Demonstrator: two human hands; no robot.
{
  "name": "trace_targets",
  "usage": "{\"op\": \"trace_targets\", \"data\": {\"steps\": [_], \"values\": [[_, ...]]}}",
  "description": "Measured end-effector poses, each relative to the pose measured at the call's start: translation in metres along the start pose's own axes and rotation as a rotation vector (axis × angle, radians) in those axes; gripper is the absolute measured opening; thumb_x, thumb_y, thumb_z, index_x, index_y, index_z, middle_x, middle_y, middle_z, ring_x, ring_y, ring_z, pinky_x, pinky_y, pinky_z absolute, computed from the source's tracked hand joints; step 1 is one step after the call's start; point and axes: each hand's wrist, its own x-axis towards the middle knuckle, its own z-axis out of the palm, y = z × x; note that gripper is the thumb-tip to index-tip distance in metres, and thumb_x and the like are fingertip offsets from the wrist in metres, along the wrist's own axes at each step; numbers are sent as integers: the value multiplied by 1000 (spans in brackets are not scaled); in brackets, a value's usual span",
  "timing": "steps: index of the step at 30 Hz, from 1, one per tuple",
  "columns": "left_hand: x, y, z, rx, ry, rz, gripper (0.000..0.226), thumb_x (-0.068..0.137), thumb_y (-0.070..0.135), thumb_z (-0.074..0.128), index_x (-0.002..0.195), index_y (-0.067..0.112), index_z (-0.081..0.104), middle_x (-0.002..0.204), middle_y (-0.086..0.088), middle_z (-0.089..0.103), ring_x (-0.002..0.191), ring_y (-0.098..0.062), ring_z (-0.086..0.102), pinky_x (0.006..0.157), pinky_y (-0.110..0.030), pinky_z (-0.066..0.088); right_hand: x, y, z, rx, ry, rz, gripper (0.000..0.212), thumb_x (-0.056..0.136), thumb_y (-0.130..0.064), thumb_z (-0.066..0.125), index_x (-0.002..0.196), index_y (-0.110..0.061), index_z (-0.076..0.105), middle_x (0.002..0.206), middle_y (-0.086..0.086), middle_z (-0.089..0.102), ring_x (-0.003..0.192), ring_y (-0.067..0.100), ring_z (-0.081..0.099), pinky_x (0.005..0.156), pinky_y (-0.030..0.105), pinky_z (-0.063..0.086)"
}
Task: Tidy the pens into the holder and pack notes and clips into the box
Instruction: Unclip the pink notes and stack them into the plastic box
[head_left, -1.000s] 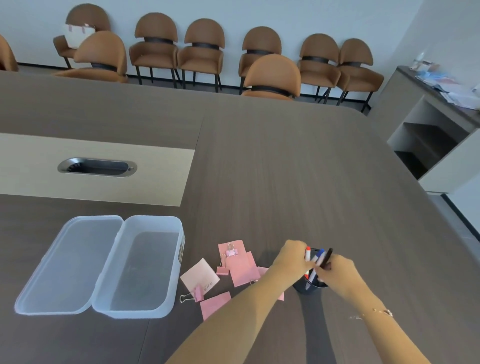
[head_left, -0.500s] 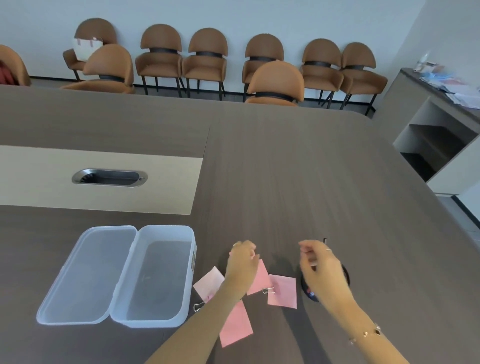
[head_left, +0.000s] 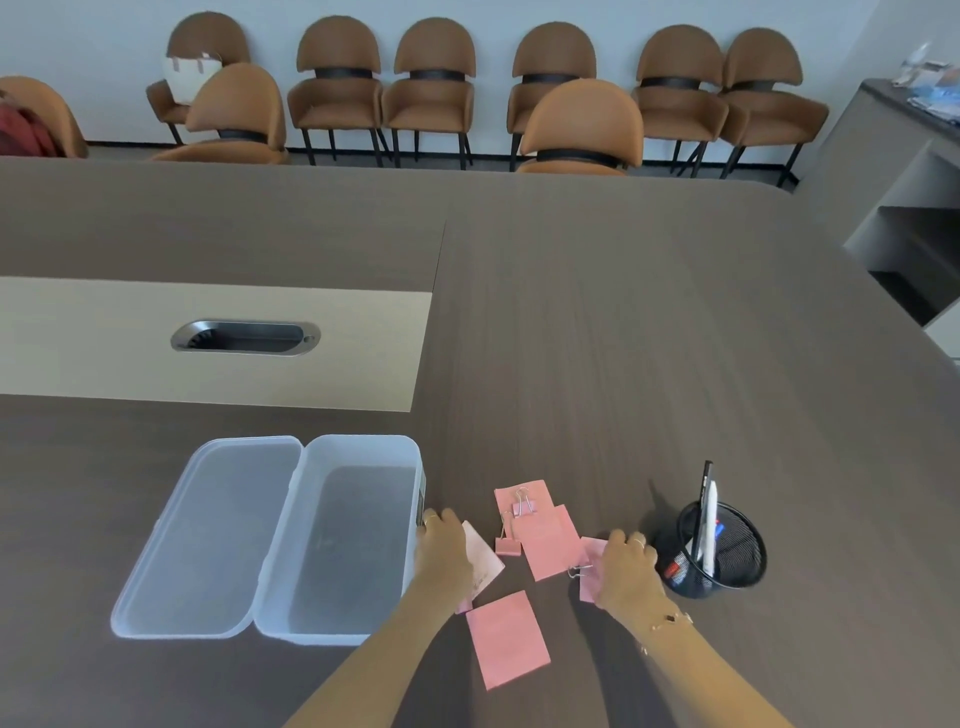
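Observation:
A clear plastic box stands open, its lid folded out to the left. My left hand lies palm down over a pale note, fingertips against the box's right wall. Several pink notes lie to the right of it: one under a pink binder clip, one in the middle, one nearest me. Another clip lies loose. My right hand is curled on a clipped pink note. A black mesh holder holds several pens.
The dark table has a beige inset with a metal cable slot. Brown chairs line the far edge and wall. A grey cabinet stands at the right.
My right hand has left the holder and come down left onto the clipped note. My left hand has slid left from the notes to the box wall. The pens stand in the holder.

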Motion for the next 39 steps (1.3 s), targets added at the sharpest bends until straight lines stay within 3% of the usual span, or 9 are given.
{"op": "trace_targets", "data": {"steps": [8, 11, 13, 17, 21, 25, 30, 33, 39], "values": [[6, 12, 10, 58, 81, -54, 33, 90, 29, 57, 121, 16, 55, 126, -6, 56, 118, -22, 47, 95, -27, 43, 11, 2, -7, -83, -81, -97, 49, 83, -48, 53, 120, -15, 53, 114, 10, 62, 107, 26, 58, 92, 34, 49], [7, 17, -2, 54, 148, -39, 33, 91, 23, 56, 123, 14, 56, 125, -8, 58, 119, -23, 50, 96, -31, 44, 2, -1, -16, -13, -53, -48, 36, 87, -33, 53, 117, -15, 59, 112, 12, 64, 98, 29, 61, 84, 33, 54], [7, 17, -18, -23, 150, -30, 29, 91, 17, 54, 119, 11, 55, 121, -10, 62, 115, -25, 55, 92, -32, 46, -4, -2, -29, 11, -21, 4, 31, 92, -15, 52, 122, -8, 55, 122, 12, 61, 110, 28, 62, 91, 33, 53], [4, 15, -47, -405, -18, 155, 16, 87, 20, 58, 99, 9, 59, 101, -11, 65, 95, -26, 62, 67, -27, 42, -1, 1, -67, 262, 57, 45, 29, 90, -7, 52, 118, -1, 50, 120, 15, 63, 109, 30, 63, 87, 35, 52], [-19, 16, -37, -363, -302, 303, 10, 81, 18, 66, 74, 13, 60, 70, 1, 54, 66, -15, 53, 46, -12, 35, 6, -11, -74, 791, -112, -10, 39, 74, -17, 74, 102, -9, 48, 89, 1, 57, 73, 13, 53, 53, 22, 41], [-34, 11, 8, -237, -323, 262, 32, 78, 17, 69, 107, 6, 60, 95, -4, 59, 85, -21, 62, 70, -31, 55, 13, -31, -47, 786, -186, 20, 53, 74, -23, 75, 115, -3, 48, 106, 8, 58, 88, 20, 52, 58, 23, 44], [-41, 13, 34, -17, -127, 232, 60, 72, 36, 77, 121, 16, 48, 124, -5, 54, 114, -21, 52, 98, -34, 49, 22, -43, -24, 579, -18, 125, 66, 71, -25, 79, 121, 0, 43, 126, 17, 51, 112, 31, 54, 88, 38, 51], [-39, 14, 38, 50, -117, 190, 64, 71, 38, 77, 122, 14, 47, 126, -6, 57, 117, -23, 51, 101, -35, 44, 20, -49, -23, 397, 48, 189, 77, 69, -38, 79, 127, -4, 41, 130, 14, 48, 122, 30, 48, 95, 39, 48], [-35, 16, 44, 97, -108, 174, 53, 78, 34, 73, 121, 12, 53, 125, -7, 60, 116, -23, 50, 97, -32, 43, 27, -45, -19, 441, -32, 284, 77, 67, -46, 76, 126, -7, 46, 128, 11, 56, 124, 29, 49, 101, 36, 43]]}}
